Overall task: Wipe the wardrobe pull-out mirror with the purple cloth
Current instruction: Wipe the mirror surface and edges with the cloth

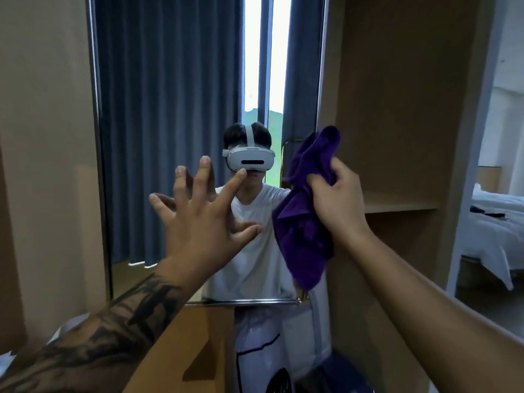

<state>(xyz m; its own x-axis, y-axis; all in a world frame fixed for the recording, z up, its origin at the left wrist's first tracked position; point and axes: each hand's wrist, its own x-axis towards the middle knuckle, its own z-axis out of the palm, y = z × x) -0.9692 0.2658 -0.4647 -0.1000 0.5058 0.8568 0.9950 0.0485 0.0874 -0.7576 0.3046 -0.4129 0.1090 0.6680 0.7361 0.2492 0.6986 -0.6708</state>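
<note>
The tall pull-out mirror [170, 109] stands straight ahead in a thin metal frame. It reflects blue curtains, a window and a person wearing a white headset. My left hand [198, 219] is spread wide in front of the glass, its fingertips at or very near the surface. My right hand [337, 199] grips the bunched purple cloth [303, 222] by the mirror's right edge. The cloth hangs down from my fist and partly covers a brass handle.
The wardrobe's brown side panel and a shelf [397, 205] lie to the right of the mirror. A wooden panel [184, 344] and white bags [263, 341] sit below it. A beige wall is on the left, and a bed with white bedding [499, 228] on the far right.
</note>
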